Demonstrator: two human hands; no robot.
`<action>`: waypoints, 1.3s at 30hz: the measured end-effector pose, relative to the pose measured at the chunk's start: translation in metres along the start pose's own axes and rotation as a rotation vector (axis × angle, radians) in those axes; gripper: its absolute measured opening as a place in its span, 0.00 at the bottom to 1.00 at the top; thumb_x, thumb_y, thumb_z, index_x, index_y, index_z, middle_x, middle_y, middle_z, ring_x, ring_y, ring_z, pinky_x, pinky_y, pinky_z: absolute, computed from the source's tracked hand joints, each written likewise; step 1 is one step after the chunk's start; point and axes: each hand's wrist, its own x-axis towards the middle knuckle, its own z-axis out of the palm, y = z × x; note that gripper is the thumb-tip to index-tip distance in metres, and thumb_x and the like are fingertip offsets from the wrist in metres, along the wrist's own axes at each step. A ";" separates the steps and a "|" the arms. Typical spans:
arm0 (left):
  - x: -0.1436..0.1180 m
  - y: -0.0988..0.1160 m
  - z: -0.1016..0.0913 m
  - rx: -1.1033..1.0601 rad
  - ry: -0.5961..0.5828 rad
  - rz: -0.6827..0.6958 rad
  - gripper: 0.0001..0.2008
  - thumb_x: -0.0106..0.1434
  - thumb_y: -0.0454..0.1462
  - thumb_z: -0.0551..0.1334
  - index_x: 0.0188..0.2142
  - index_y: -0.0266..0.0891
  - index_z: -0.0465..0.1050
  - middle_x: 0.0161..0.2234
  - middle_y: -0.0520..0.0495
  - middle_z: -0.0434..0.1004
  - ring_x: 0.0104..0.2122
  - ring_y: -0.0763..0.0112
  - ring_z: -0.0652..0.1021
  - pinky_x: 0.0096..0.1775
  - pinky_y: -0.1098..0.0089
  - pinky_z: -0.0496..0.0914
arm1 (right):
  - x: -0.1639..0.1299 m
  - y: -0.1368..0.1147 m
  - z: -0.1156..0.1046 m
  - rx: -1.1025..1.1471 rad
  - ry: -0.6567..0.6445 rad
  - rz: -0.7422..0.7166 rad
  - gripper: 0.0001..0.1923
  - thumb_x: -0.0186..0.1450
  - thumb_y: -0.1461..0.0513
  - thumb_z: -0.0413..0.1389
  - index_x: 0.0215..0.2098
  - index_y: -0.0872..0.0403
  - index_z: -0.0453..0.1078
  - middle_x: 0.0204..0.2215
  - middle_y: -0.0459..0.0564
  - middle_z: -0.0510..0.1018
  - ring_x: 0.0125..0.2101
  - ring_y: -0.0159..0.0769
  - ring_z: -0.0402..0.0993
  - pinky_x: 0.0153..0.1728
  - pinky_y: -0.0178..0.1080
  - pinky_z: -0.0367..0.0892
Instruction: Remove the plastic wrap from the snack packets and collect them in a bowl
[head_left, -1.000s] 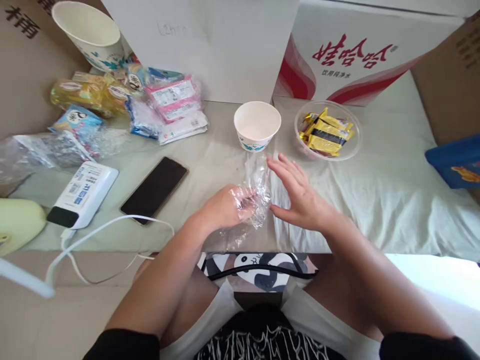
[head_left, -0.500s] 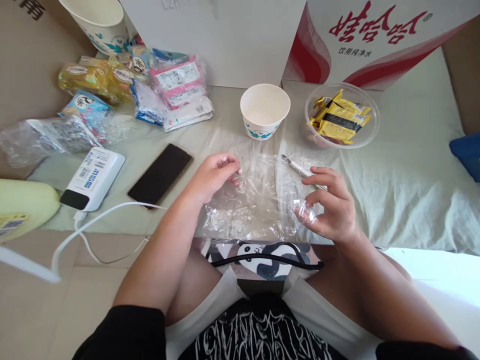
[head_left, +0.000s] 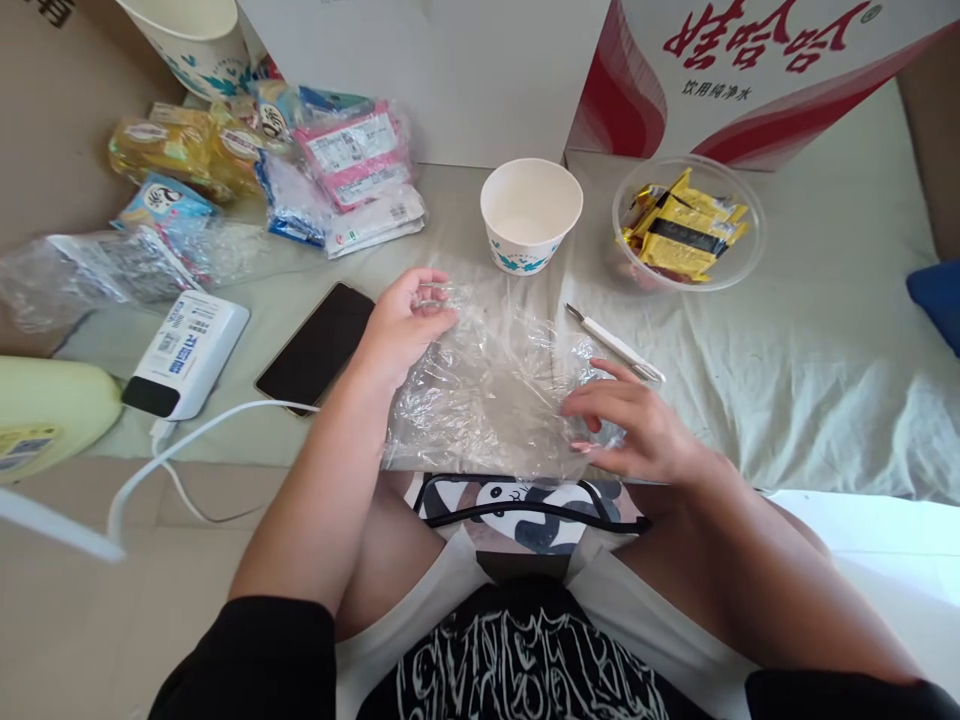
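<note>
A crinkled, glossy sheet of clear plastic film (head_left: 495,385) lies spread on the pale green cloth (head_left: 787,370) at the middle. The left hand (head_left: 405,325) pinches its far corner at 10 o'clock, fingers curled shut on the film; the right hand (head_left: 630,430) presses flat on its near edge at 4 o'clock, fingers spread. A slim white-handled blade (head_left: 611,342) lies just beside the film at 2 o'clock. A round paper cup (head_left: 531,212) stands at 12.

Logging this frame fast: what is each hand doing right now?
Left hand: fingers curled, pinching the far left edge of the clear plastic sheet.
Right hand: open, fingers flat on the sheet's near right corner, gripping nothing.
</note>
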 end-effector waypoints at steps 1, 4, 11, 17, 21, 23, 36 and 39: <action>0.002 -0.003 -0.001 0.009 0.000 0.017 0.23 0.51 0.32 0.70 0.48 0.42 0.76 0.45 0.48 0.77 0.34 0.74 0.76 0.35 0.73 0.71 | 0.001 0.000 -0.001 -0.018 -0.007 -0.006 0.06 0.71 0.57 0.59 0.45 0.48 0.72 0.29 0.41 0.79 0.33 0.35 0.82 0.62 0.55 0.70; 0.001 -0.007 -0.007 0.069 0.079 0.127 0.24 0.51 0.33 0.71 0.50 0.44 0.75 0.50 0.46 0.76 0.43 0.67 0.79 0.45 0.67 0.75 | 0.003 0.000 -0.004 -0.061 0.078 0.070 0.06 0.72 0.60 0.56 0.35 0.49 0.72 0.30 0.44 0.82 0.31 0.36 0.81 0.50 0.47 0.76; -0.065 0.000 -0.003 0.446 -0.374 0.676 0.10 0.59 0.44 0.70 0.37 0.44 0.75 0.41 0.46 0.81 0.46 0.58 0.80 0.54 0.56 0.74 | 0.004 0.001 -0.006 -0.102 0.405 0.496 0.03 0.64 0.62 0.60 0.31 0.49 0.72 0.26 0.45 0.80 0.28 0.38 0.78 0.34 0.41 0.76; -0.087 -0.017 0.013 0.782 -0.582 0.639 0.17 0.59 0.30 0.65 0.48 0.42 0.78 0.61 0.37 0.78 0.66 0.47 0.74 0.64 0.46 0.71 | 0.002 0.008 -0.003 -0.076 0.378 0.461 0.07 0.63 0.64 0.57 0.39 0.49 0.72 0.37 0.48 0.81 0.33 0.38 0.81 0.36 0.41 0.77; -0.077 -0.006 -0.010 0.717 -0.526 0.466 0.07 0.60 0.33 0.59 0.26 0.43 0.71 0.50 0.43 0.86 0.52 0.53 0.83 0.56 0.53 0.75 | -0.001 0.009 -0.006 -0.064 0.190 0.219 0.08 0.66 0.59 0.59 0.44 0.49 0.75 0.45 0.53 0.81 0.45 0.43 0.82 0.47 0.46 0.79; -0.076 0.004 -0.024 0.594 -0.506 0.364 0.05 0.58 0.36 0.60 0.26 0.44 0.72 0.45 0.45 0.88 0.43 0.58 0.85 0.49 0.58 0.77 | -0.002 0.008 -0.008 -0.056 0.120 0.184 0.09 0.68 0.55 0.60 0.43 0.49 0.76 0.49 0.55 0.81 0.47 0.45 0.82 0.49 0.48 0.79; -0.055 0.002 -0.040 0.026 -0.080 -0.067 0.11 0.54 0.42 0.72 0.25 0.41 0.73 0.23 0.48 0.74 0.22 0.69 0.76 0.26 0.68 0.67 | -0.004 0.009 -0.007 0.209 0.230 0.419 0.32 0.77 0.42 0.45 0.31 0.50 0.81 0.37 0.54 0.86 0.40 0.44 0.86 0.46 0.49 0.81; -0.049 -0.001 -0.033 0.019 -0.047 -0.075 0.08 0.54 0.39 0.72 0.27 0.41 0.74 0.24 0.50 0.75 0.19 0.73 0.73 0.22 0.71 0.61 | -0.001 0.008 -0.006 0.170 0.356 0.510 0.21 0.72 0.44 0.56 0.35 0.50 0.78 0.37 0.53 0.85 0.40 0.43 0.85 0.44 0.47 0.80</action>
